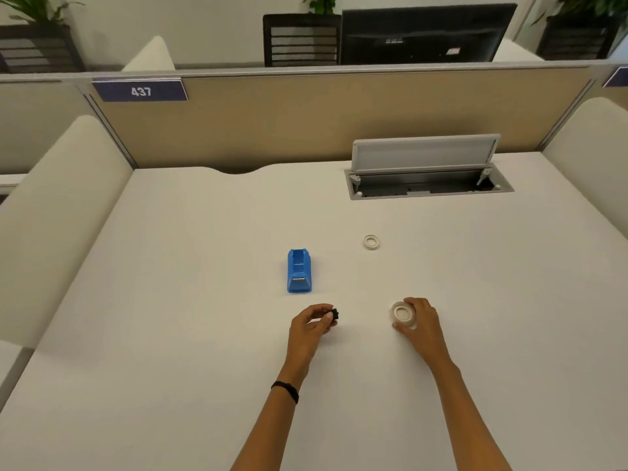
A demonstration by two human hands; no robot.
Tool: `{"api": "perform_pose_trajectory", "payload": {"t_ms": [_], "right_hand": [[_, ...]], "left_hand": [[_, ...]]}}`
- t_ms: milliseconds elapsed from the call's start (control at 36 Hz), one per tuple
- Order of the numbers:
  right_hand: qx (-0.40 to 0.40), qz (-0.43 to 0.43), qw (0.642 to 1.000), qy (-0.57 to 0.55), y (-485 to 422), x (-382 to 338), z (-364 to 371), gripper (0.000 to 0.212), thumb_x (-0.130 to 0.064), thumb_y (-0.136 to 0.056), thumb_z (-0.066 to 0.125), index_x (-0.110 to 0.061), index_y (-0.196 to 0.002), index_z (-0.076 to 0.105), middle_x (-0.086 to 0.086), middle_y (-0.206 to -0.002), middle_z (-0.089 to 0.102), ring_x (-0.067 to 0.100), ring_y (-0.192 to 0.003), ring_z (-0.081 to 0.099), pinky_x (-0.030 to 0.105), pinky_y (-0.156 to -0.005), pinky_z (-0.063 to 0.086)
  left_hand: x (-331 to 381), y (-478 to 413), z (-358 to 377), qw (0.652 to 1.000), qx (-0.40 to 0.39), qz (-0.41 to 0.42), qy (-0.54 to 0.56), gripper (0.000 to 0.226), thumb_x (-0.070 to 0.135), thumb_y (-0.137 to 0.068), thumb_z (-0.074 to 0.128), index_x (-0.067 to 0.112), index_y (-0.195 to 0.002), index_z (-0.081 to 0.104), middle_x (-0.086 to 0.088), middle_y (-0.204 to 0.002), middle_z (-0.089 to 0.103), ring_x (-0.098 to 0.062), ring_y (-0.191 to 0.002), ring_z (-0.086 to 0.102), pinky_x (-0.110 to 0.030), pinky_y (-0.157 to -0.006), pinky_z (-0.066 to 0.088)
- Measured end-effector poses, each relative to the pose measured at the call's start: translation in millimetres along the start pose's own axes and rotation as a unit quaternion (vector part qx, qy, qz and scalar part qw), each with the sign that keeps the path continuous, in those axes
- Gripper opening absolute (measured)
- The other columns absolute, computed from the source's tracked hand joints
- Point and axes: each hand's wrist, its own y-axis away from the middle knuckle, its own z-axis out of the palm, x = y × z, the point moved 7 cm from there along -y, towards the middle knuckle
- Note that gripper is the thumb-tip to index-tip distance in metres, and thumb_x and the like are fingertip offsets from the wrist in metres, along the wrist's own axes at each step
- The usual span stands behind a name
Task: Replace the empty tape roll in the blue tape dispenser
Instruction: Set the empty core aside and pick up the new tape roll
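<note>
Right hand (pixel 419 321) around tape roll (pixel 403 313)

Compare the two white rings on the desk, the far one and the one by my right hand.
The far ring looks thin-walled, like a bare core; the near ring is thicker and looks wound with tape. The far ring lies alone, beyond the dispenser; the near ring is gripped by the right hand. The far ring lies flat; the near ring is tilted. Both are whitish and round with an open centre.
</note>
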Motion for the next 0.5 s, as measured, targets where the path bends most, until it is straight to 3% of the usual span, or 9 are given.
{"api": "perform_pose_trajectory", "payload": {"t_ms": [167, 278, 500], "right_hand": [[-0.002, 0.041, 0.991, -0.124, 6, -6, -4, 0.046, -0.005, -0.071, 0.078, -0.007, -0.111, 0.055, 0.005, -0.109, 0.056, 0.027, -0.099, 0.056, 0.029, -0.081, 0.042], [-0.007, 0.051, 0.981, -0.187, 13, -17, -8, 0.045, -0.009, -0.075, 0.076, -0.01, -0.115, 0.054, 0.002, -0.114, 0.057, 0.021, -0.098, 0.057, 0.027, -0.08, 0.044], [-0.062, 0.048, 0.968, -0.24, 25, -43, -8, 0.044, -0.014, -0.079, 0.072, -0.017, -0.119, 0.054, 0.0, -0.12, 0.06, 0.019, -0.105, 0.06, 0.019, -0.075, 0.047]], "left_hand": [[4, 8, -3, 1.0, 0.003, 0.007, 0.004, 0.015, 0.013, -0.089, 0.059, 0.017, -0.102, 0.066, -0.002, -0.095, 0.07, -0.009, -0.081, 0.07, -0.015, -0.07, 0.055], [5, 13, -4, 1.0, 0.007, 0.007, 0.005, 0.014, 0.014, -0.089, 0.059, 0.018, -0.101, 0.065, -0.001, -0.094, 0.07, -0.006, -0.078, 0.07, -0.014, -0.068, 0.054], [12, 23, -3, 1.0, 0.013, 0.024, 0.007, 0.018, 0.014, -0.088, 0.061, 0.015, -0.106, 0.064, 0.0, -0.096, 0.069, -0.007, -0.082, 0.07, -0.014, -0.068, 0.054]]}}
